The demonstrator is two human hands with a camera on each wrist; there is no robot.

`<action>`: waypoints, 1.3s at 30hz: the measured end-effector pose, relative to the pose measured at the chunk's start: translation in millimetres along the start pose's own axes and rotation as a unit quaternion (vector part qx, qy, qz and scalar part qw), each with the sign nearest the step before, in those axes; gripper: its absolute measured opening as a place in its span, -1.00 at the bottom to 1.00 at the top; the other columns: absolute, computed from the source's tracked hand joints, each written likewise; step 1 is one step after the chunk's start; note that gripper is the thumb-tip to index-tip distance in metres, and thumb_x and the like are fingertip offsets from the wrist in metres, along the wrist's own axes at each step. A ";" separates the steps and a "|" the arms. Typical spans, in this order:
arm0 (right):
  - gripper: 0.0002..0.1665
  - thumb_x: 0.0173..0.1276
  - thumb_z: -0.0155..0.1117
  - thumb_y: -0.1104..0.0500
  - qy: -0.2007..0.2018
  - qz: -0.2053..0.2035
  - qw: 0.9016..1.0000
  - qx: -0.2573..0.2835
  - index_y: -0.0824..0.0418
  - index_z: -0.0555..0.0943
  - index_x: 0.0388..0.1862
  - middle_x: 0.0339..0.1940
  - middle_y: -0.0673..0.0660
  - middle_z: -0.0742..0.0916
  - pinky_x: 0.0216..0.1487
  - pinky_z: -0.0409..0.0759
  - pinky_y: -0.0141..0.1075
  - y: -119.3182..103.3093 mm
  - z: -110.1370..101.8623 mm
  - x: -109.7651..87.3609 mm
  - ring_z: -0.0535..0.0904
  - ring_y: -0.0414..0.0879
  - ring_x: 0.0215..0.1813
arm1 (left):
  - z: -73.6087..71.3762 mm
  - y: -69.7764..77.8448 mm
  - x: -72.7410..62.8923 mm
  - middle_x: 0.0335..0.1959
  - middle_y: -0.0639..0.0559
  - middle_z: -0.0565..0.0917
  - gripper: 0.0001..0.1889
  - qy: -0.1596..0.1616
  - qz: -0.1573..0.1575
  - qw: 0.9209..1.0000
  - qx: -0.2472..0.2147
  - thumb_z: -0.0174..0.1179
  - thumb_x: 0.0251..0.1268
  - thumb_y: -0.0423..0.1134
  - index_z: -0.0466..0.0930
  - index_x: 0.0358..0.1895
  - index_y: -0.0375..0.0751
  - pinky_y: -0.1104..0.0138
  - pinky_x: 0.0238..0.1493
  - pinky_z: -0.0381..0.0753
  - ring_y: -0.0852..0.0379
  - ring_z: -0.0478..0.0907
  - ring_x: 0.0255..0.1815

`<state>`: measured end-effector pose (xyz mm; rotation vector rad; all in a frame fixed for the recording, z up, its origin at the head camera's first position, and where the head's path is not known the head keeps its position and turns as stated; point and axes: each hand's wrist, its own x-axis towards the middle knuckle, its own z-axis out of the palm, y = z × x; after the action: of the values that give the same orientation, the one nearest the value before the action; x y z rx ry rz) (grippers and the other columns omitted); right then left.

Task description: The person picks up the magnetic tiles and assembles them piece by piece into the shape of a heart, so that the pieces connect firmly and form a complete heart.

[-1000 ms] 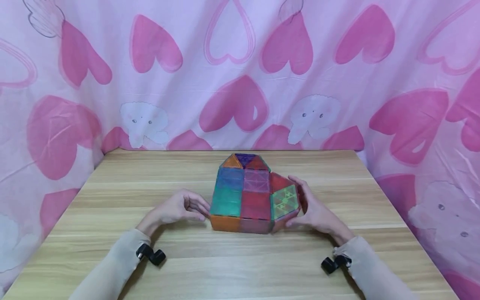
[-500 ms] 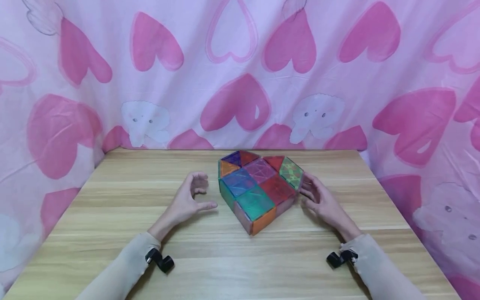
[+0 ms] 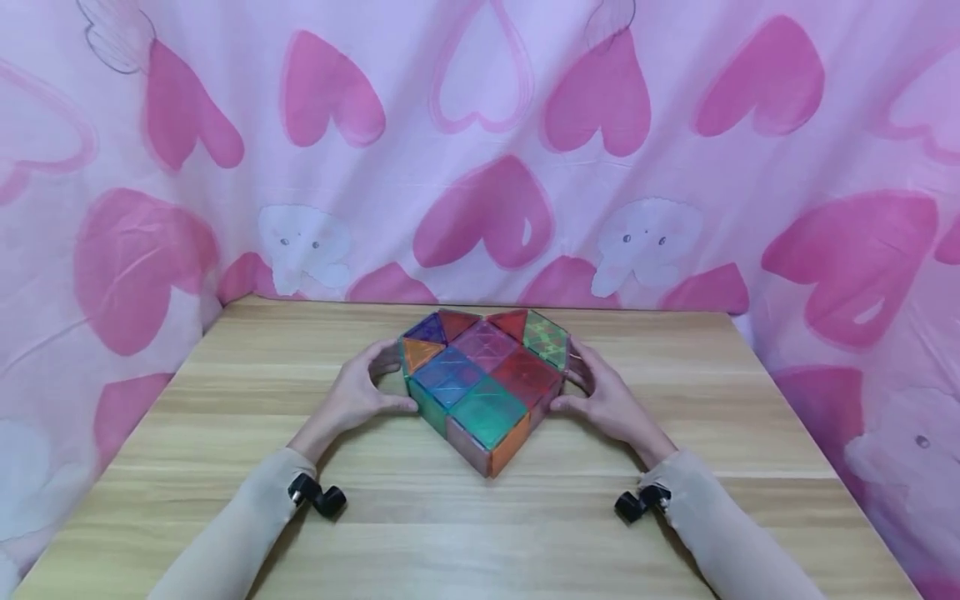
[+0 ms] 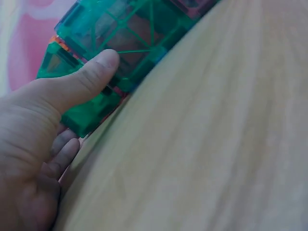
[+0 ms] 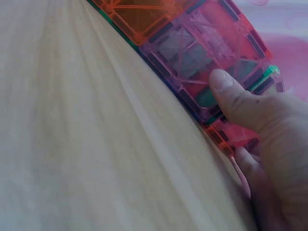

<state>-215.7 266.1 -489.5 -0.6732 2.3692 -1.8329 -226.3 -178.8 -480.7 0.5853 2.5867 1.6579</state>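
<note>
A heart-shaped box of translucent magnetic tiles (image 3: 487, 383) lies flat on the wooden table, its point toward me. Blue, pink, red and green squares, triangles and a patterned green tile form its top. My left hand (image 3: 358, 387) grips its left side; in the left wrist view the thumb (image 4: 91, 79) lies on a green side tile (image 4: 125, 29), fingers round the corner. On the opposite side my right hand (image 3: 603, 396) holds it, the thumb (image 5: 231, 94) against a pink side tile (image 5: 187, 53). The far fingers of both hands are partly hidden.
The wooden table (image 3: 450, 542) reaches back to a pink curtain (image 3: 465, 100) printed with hearts, which also hangs along both sides. A small black camera (image 3: 318, 497) sits on the left wrist, and another black camera (image 3: 641, 504) on the right.
The heart-shaped tile box has turned until its point faces me, then shifted slightly left. My left hand came off its side and now grips it again; my right hand followed it leftward.
</note>
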 end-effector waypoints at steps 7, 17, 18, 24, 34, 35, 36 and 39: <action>0.30 0.18 0.66 0.54 0.030 -0.024 0.999 -0.013 0.28 0.18 0.82 0.55 0.40 0.58 0.45 0.60 -0.35 4.0 -2.9 -4.4 0.60 -0.11 0.48 | 3.1 -0.9 2.4 0.34 -0.19 0.74 0.14 0.010 -0.018 1.000 0.005 0.89 -0.22 -0.26 0.46 0.58 -0.21 0.12 0.39 0.70 -0.18 0.73 0.30; 0.26 0.10 0.70 0.54 0.056 -0.006 0.998 -0.026 0.37 0.26 0.75 0.44 0.45 0.64 0.32 0.67 -0.41 6.9 -6.9 -3.1 0.70 -0.20 0.27 | 4.6 1.0 6.7 0.25 -0.13 0.78 0.17 0.021 -0.018 0.999 0.027 0.92 -0.35 -0.18 0.51 0.53 -0.18 -0.01 0.37 0.70 -0.12 0.73 0.22; 0.26 0.10 0.70 0.55 0.056 -0.005 0.998 -0.025 0.38 0.25 0.75 0.43 0.45 0.64 0.30 0.68 -0.42 7.4 -7.1 -3.3 0.70 -0.21 0.25 | 4.5 0.7 6.8 0.24 -0.15 0.78 0.18 0.020 -0.017 0.999 0.028 0.92 -0.35 -0.18 0.50 0.54 -0.20 -0.02 0.37 0.70 -0.13 0.73 0.21; 0.25 0.11 0.71 0.52 0.050 -0.008 0.998 -0.029 0.35 0.27 0.75 0.43 0.42 0.65 0.28 0.69 -0.42 7.7 -6.0 -1.6 0.69 -0.20 0.25 | 1.7 1.4 5.7 0.26 -0.19 0.76 0.20 0.017 -0.018 0.999 0.028 0.91 -0.33 -0.21 0.46 0.57 -0.25 -0.03 0.38 0.69 -0.16 0.72 0.23; 0.24 0.16 0.71 0.48 0.047 -0.006 0.998 -0.038 0.26 0.28 0.77 0.48 0.37 0.65 0.30 0.68 -0.43 4.2 -5.1 -0.4 0.67 -0.21 0.32 | -0.6 2.2 5.8 0.27 -0.19 0.75 0.18 0.015 -0.009 1.000 0.026 0.91 -0.29 -0.17 0.46 0.57 -0.25 -0.02 0.39 0.68 -0.16 0.71 0.25; 0.24 0.16 0.70 0.48 0.046 -0.004 0.998 -0.038 0.25 0.28 0.78 0.48 0.37 0.65 0.30 0.68 -0.43 4.0 -5.0 -1.0 0.67 -0.21 0.32 | -0.3 2.2 5.6 0.27 -0.18 0.75 0.18 0.015 -0.009 0.999 0.026 0.91 -0.29 -0.17 0.46 0.57 -0.25 -0.02 0.39 0.68 -0.15 0.71 0.25; 0.24 0.17 0.70 0.48 0.045 -0.003 0.998 -0.037 0.24 0.28 0.78 0.48 0.36 0.65 0.30 0.68 -0.43 3.9 -4.9 -1.8 0.68 -0.22 0.31 | 0.1 2.1 5.5 0.27 -0.18 0.75 0.19 0.014 -0.009 0.999 0.028 0.91 -0.29 -0.16 0.46 0.57 -0.26 -0.02 0.39 0.68 -0.14 0.71 0.24; 0.23 0.20 0.67 0.50 0.041 -0.008 0.999 -0.031 0.24 0.26 0.79 0.48 0.38 0.64 0.30 0.68 -0.42 5.0 -5.3 -3.6 0.68 -0.21 0.32 | 1.4 3.1 5.6 0.27 -0.18 0.74 0.22 0.011 -0.012 0.999 0.033 0.91 -0.31 -0.15 0.43 0.58 -0.27 -0.02 0.41 0.67 -0.14 0.70 0.24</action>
<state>-215.6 273.3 -493.4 -0.6346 2.4897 -1.8342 -230.3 -174.7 -477.5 0.5407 2.6616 1.5867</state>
